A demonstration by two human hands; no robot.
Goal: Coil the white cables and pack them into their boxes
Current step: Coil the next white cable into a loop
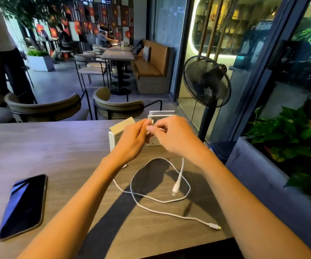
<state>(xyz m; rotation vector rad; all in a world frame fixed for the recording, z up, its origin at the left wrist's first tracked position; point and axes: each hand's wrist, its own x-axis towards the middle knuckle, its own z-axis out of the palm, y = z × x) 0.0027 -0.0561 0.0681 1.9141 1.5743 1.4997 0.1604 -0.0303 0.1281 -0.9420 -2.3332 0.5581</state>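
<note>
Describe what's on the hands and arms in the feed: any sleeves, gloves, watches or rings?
Both arms are bare from the bottom of the frame to the wrists: no sleeves show. The left hand and right hand wear no gloves. No watch, band or bracelet is on either wrist, and no rings show on the fingers I can see, though some fingers are curled out of view. No markings are visible.
</note>
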